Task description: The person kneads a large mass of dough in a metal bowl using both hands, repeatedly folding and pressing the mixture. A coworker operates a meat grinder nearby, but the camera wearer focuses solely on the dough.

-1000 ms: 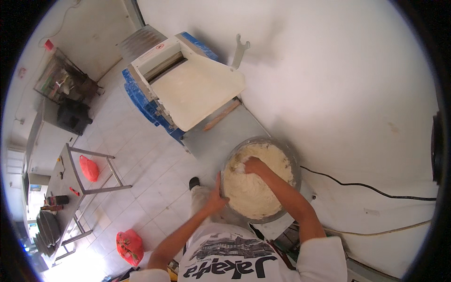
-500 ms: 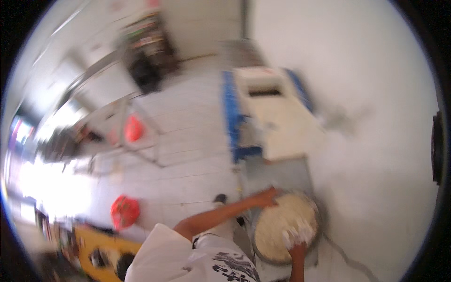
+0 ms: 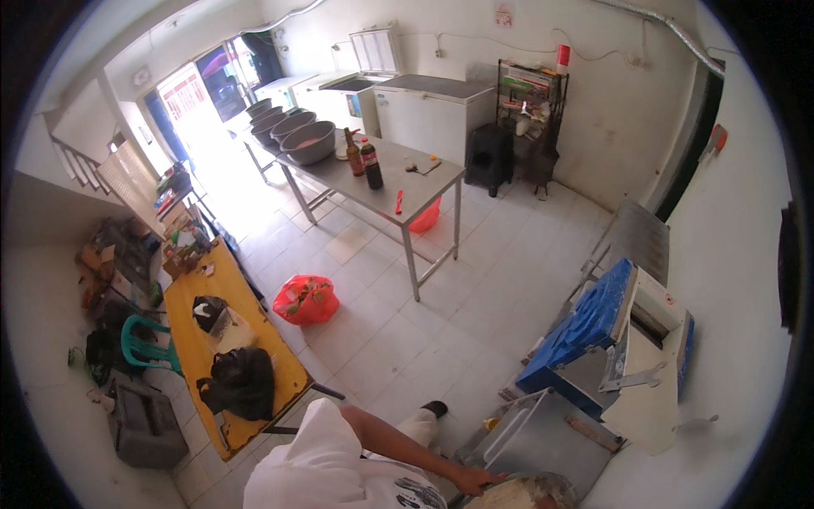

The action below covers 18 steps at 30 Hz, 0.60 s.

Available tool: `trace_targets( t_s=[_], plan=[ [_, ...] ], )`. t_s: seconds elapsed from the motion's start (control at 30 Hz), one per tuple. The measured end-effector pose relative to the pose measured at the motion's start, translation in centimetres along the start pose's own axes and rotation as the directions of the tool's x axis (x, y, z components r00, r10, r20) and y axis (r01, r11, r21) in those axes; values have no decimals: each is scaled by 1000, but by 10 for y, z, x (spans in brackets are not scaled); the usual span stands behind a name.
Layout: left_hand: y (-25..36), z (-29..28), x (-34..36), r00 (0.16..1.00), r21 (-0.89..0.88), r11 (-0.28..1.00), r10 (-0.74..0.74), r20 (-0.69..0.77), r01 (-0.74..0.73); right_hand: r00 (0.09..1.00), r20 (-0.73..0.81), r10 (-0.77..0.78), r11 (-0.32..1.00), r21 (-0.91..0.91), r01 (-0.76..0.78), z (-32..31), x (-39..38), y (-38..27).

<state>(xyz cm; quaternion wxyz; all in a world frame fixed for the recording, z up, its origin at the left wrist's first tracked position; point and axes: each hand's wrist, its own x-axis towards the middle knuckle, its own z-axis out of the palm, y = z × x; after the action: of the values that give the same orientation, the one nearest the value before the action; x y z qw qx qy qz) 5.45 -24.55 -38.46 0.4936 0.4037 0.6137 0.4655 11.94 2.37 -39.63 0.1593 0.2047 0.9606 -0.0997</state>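
Observation:
At the lower edge my left hand (image 3: 477,478) is closed on the rim of the round metal bowl (image 3: 560,489), which holds pale floury dough and is mostly cut off. My right hand is not visible. Just beyond the bowl is a metal tray or stand (image 3: 543,433) with a wooden stick (image 3: 589,431) on it. Behind that, against the right wall, stands a blue-and-white roller machine (image 3: 577,316) with a pale sloping board (image 3: 644,399).
A steel table (image 3: 424,174) holds grey tubs (image 3: 309,144) and bottles, with chest freezers (image 3: 428,114) behind. A yellow table (image 3: 280,382) with dark bags is at left, near a teal chair (image 3: 148,352). A red bag (image 3: 305,301) lies on the tiled floor.
My view has swung up and left across the room, so the bowl and machine now sit low at the right. My right hand, earlier working in the dough, has left the view.

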Motion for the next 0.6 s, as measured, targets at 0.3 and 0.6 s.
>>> trace_targets(
  t_s=[0.3, 0.6],
  plan=[
    [64, -90, 153, 851, 271, 953, -250, 462, 133, 999, 1, 37, 998, 53, -37, 13, -23, 5],
    [42, -57, 65, 999, 396, 918, -4, 40, -12, 998, -8, 57, 996, 72, -57, 15, -21, -13]
  ],
)
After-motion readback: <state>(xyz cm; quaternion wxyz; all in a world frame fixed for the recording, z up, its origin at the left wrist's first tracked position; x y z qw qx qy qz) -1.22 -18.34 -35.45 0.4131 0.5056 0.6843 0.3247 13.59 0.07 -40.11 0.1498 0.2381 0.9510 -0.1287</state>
